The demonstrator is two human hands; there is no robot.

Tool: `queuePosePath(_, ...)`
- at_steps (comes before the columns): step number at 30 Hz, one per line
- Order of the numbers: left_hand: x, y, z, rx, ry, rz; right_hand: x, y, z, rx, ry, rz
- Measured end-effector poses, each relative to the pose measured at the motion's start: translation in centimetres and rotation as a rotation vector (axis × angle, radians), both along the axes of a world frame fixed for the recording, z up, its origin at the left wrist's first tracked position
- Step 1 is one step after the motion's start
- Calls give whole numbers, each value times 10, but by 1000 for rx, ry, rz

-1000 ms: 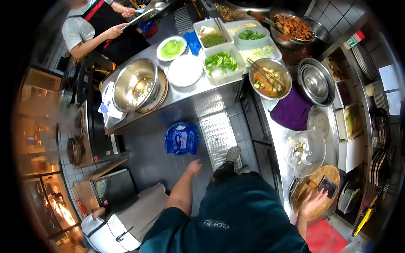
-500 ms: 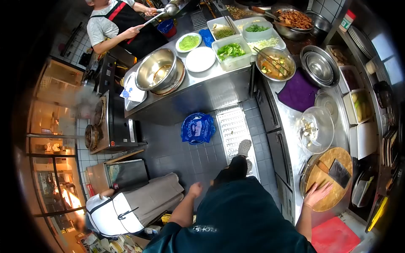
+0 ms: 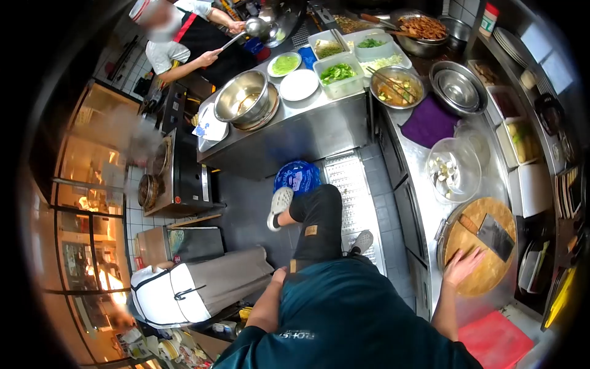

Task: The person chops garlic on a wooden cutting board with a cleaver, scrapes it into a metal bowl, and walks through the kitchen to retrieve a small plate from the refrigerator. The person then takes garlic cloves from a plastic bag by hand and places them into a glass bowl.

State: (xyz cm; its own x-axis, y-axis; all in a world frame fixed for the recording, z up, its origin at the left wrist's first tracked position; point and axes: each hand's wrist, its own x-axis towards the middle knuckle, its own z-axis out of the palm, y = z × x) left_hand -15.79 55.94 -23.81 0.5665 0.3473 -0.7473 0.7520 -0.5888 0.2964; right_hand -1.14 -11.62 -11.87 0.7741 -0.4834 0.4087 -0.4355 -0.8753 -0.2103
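Right hand (image 3: 462, 268): laid on the round wooden chopping board (image 3: 480, 275), fingers extended and spread, gripping nothing. The board stands on the steel tabletop (image 3: 423, 215) and is directly under these fingers. The cleaver (image 3: 495, 237) lies flat on the same board, just beyond the fingertips; its blade is the part nearest them, and its wooden handle slants away on the far left side. Contact between fingertips and blade cannot be confirmed. Beyond the board, farther from the fingers, a clear plastic bowl (image 3: 453, 184) holds pale chunks. Farther out in the same direction are a purple cloth (image 3: 428, 121), nested metal bowls (image 3: 458, 89) and a metal bowl with chopsticks (image 3: 397, 87) containing food in liquid. A red board (image 3: 495, 340) lies on the wearer's side of the fingers, apart from the wooden one. Left hand (image 3: 279, 276): located at the dark trousers (image 3: 319, 230), well apart from the cleaver, which is off to its right; its fingers are largely hidden, so whether they are open or closed cannot be told. Far ahead and to the left, a person in a dark apron (image 3: 215, 61) handles a metal ladle (image 3: 255, 27).
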Motion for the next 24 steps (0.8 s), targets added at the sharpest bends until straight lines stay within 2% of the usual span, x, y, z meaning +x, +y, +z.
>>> queuePosePath(2, -20, 17, -38, -77, -31, 153, 0, 1, 5, 19, -10, 7)
queuePosePath(3, -21, 16, -36, -77, -32, 137, -1, 1, 5, 34, 4, -5)
queuePosePath(10, 4, 27, 9, 19, -14, -124, -4, 0, 7, 58, -14, 38)
queuePosePath(13, 39, 35, 27, 60, -40, -243, -4, 4, 20, 127, 47, -18)
queuePosePath(18, 107, 35, 62, 114, -116, -331, -6, 4, 27, 159, -46, -14)
queuePosePath(21, 117, 48, 46, 133, -119, -332, -5, 7, 32, 180, -48, -22)
queuePosePath(24, 119, 80, 0, 132, 4, -678, -9, 7, 34, 231, -60, 9)
